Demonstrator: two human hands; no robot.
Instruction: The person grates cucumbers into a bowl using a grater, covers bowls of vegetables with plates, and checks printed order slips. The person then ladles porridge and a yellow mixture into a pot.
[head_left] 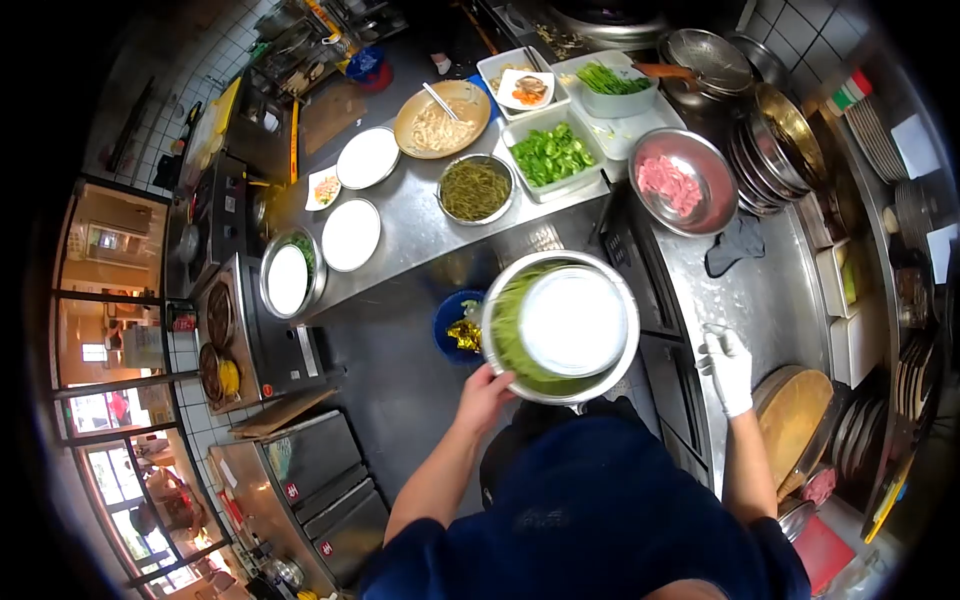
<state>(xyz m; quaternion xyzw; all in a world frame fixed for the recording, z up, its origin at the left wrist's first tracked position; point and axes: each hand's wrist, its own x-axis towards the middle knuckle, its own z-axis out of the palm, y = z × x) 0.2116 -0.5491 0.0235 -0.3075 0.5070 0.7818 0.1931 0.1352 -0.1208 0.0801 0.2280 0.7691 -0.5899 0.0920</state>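
My left hand [486,396] grips the near left rim of a large metal bowl [631,310], held up in front of my body. Shredded green vegetable [515,325] fills the part of the bowl that shows. A round white plate [574,321] lies over the rest and hides what is under it. My right hand [727,368], in a white glove, is over the steel counter [775,285] at the right. Its fingers are apart and slightly bent, with nothing visible in them. A round wooden chopping board [792,415] is close beside that hand.
A steel table [420,225] ahead carries white plates [352,235], a bowl of dark green strips [476,190] and a tub of green peppers [552,156]. Raw pink meat sits in a metal bowl [712,180] near a dark cloth [735,247]. A blue bin [444,325] stands below.
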